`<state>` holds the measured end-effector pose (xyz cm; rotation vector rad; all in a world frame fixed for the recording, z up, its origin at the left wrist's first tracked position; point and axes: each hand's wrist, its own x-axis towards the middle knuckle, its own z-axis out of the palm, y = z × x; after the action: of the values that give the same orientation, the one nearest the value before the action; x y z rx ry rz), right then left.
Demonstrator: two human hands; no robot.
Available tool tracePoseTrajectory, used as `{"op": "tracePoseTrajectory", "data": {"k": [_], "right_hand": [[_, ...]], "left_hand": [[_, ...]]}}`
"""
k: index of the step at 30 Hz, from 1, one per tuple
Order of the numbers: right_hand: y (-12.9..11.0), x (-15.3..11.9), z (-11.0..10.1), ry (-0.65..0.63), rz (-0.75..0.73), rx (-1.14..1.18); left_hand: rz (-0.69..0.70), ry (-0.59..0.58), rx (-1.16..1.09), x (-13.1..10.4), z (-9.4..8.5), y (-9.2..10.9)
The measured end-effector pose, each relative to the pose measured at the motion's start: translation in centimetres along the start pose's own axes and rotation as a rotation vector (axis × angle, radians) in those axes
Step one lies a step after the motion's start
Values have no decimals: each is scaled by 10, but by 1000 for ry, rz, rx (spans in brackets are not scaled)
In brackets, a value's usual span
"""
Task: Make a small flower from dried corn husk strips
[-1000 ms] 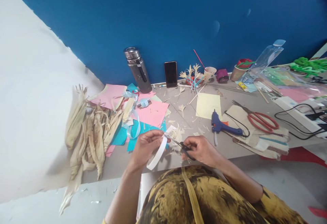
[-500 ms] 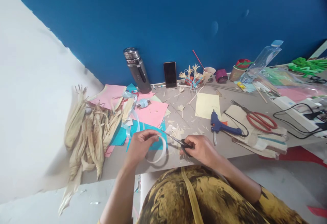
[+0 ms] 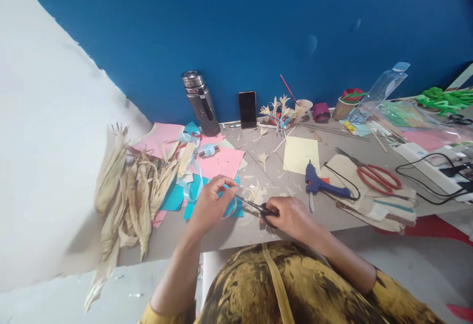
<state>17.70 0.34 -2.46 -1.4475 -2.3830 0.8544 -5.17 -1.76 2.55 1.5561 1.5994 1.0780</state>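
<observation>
My right hand is closed around the black handles of small scissors. Their blades point left, with the tips beside the fingers of my left hand. That hand is pinched shut, thumb against fingers, at a thin white roll of tape. Most of the roll is hidden behind the palm. Below both hands are a sheet of bright blue paper and a small heap of pale husk cuttings.
Dried corn husks lie at the left, near a grey flask. A phone leans on the wall beside husk flowers. To the right are a blue glue gun, red-handled scissors, gloves and a power strip.
My left hand has moved right and slightly up, toward the scissors' tips. The tape roll has turned and is now mostly behind that hand. My right hand has hardly moved.
</observation>
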Motion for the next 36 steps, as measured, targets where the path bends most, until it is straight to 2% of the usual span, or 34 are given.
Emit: {"op": "tracePoseTrajectory", "data": {"k": [7,10,13,19,24,27,30,36], "right_hand": [[-2,0,-1,-28,33,-55],[0,-1,0,-15,32,-61],[1,-2,0,-6,33,-55],[5,-3,4,35,65,-15],[9,1,2,110,124,-29],[11,6,0,119,147,-111],[13,11,-1,63,153,-148],[21,12,1,-10,122,-44]], "left_hand": [[68,-61,140,3,5,2],[67,-76,127,3,6,3],[32,-11,-30,3,5,4],[-71,211,-597,9,4,-2],[-221,180,-889,10,7,-4],[-301,162,-937,8,12,-3],[-339,134,-935,5,19,2],[-360,108,-917,1,29,12]]}}
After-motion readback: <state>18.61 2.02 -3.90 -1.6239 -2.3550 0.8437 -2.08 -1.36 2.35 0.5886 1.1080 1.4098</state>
